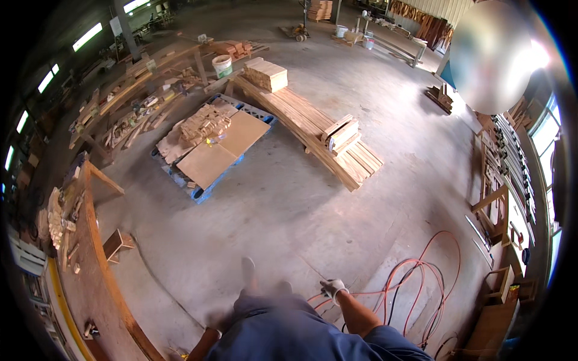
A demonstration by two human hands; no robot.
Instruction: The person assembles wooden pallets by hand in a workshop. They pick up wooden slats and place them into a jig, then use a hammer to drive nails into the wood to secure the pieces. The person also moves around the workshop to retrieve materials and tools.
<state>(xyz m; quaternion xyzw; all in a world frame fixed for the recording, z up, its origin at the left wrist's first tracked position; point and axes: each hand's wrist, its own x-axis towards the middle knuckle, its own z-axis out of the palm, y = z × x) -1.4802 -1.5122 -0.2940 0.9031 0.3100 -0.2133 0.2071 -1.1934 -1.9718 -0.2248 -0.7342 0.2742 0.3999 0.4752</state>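
My right hand (333, 289), in a pale work glove, hangs out to the right of my body with its fingers curled. Whether anything is inside that grip is too small to make out. Beyond the fingertips a thin line runs up and left, and I cannot tell if it is a rod or a mark in the floor. Behind the same hand passes a red air hose (365, 293), lying in loops on the concrete. My left hand (215, 330) is low beside my hip, blurred and mostly hidden.
Ahead lies a long stack of wooden boards (301, 111). Left of it stands a blue pallet (203, 194) bearing cardboard and wood pieces. A wooden workbench (99, 240) curves along my left, near a small wooden stool (118, 242). Racks of metal bars (512, 162) line the right.
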